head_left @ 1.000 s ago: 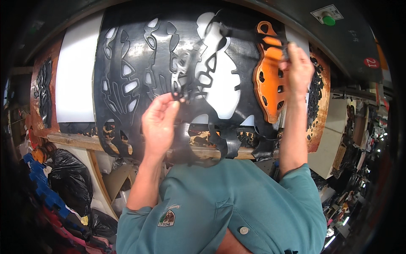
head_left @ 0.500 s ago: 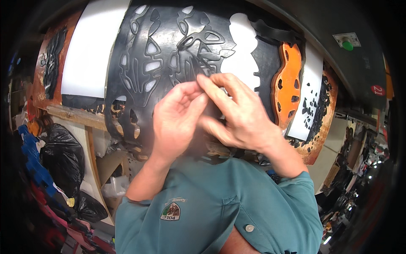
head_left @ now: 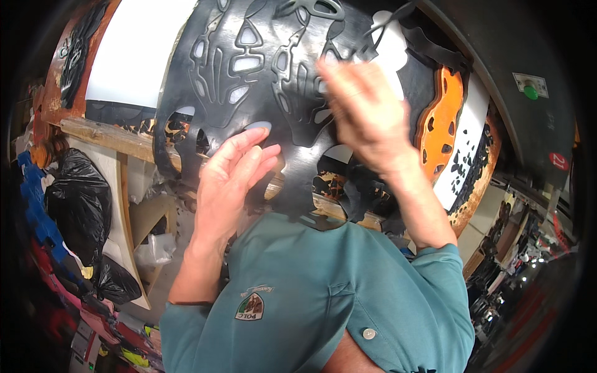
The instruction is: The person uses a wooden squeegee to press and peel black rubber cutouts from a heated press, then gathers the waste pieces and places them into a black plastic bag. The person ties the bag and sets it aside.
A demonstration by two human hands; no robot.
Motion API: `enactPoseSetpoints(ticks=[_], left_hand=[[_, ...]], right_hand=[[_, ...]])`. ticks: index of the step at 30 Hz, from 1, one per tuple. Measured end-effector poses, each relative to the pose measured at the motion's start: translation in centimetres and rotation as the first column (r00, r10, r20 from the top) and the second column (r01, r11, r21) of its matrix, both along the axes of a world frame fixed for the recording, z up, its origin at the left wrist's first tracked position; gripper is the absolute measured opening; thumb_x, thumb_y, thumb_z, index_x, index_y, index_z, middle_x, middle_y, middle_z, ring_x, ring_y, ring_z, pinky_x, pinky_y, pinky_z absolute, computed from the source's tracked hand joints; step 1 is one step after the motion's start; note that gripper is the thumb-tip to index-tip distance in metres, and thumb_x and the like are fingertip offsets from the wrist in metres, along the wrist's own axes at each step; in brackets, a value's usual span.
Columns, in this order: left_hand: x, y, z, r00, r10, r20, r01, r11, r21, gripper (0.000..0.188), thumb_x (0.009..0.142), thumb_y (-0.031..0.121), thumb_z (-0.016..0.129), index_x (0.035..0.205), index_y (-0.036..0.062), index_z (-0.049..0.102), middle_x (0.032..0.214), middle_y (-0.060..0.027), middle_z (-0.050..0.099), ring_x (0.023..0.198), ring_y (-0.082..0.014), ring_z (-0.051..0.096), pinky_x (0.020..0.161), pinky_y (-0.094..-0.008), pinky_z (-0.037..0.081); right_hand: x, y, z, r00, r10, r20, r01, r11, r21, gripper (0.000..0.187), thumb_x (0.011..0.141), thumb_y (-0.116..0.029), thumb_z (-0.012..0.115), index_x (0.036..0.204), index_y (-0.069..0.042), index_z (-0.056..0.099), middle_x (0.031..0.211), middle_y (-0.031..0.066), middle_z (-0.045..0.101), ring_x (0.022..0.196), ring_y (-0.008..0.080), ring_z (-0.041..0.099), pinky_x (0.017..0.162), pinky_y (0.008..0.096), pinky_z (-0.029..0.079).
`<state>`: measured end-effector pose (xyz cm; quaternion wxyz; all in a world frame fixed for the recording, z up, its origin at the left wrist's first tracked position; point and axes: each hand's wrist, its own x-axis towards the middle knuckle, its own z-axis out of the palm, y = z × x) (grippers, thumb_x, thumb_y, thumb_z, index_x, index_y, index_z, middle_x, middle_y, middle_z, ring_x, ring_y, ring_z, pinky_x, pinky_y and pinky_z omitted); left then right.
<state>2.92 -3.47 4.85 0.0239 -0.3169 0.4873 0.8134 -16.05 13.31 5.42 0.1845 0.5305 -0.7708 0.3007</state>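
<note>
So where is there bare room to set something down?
The broad white sheet at left, between the brown board and the black sheet, looks bare. Crowded: the right end, with the orange piece and loose black scraps.

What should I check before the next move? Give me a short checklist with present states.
1. Left hand free: ok, nothing visible in it.
2. Right hand free: cannot tell, it is blurred.
3. Black sheet unobstructed in view: not ok, both hands cover parts of it.
4. Right-side white sheet free of scraps: not ok, small black bits lie on it.
5. Green button clear of hands: ok.
</note>
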Motion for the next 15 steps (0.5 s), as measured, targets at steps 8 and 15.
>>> enactPoseSetpoints(ticks=[8,15], left_hand=[[0.7,0.6,-0.5,1.0,0.012,0.012,-0.011,0.993,-0.122,0.038,0.107,0.013,0.063,0.139,-0.0077,0.06,0.138,-0.0167,0.066,0.123,-0.0202,0.066,0.097,-0.032,0.057],[0.4,0.4,-1.4,0.966,-0.246,0.078,0.244,0.768,-0.592,0.02,0.101,0.014,0.071,0.114,-0.001,0.073,0.131,-0.0189,0.069,0.097,-0.0141,0.067,0.082,-0.0262,0.054]], right_hand=[[3.2,1.2,-4.6,0.964,0.051,0.262,-0.116,0.964,0.24,0.049,0.082,-0.007,0.081,0.128,0.002,0.067,0.104,0.0132,0.065,0.091,0.0309,0.061,0.08,0.0399,0.055],[1.1,1.3,-2.2,0.98,0.031,0.197,-0.03,1.0,-0.004,0.048,0.081,0.003,0.08,0.127,0.005,0.068,0.104,0.0163,0.068,0.088,0.0332,0.064,0.076,0.0398,0.055]])
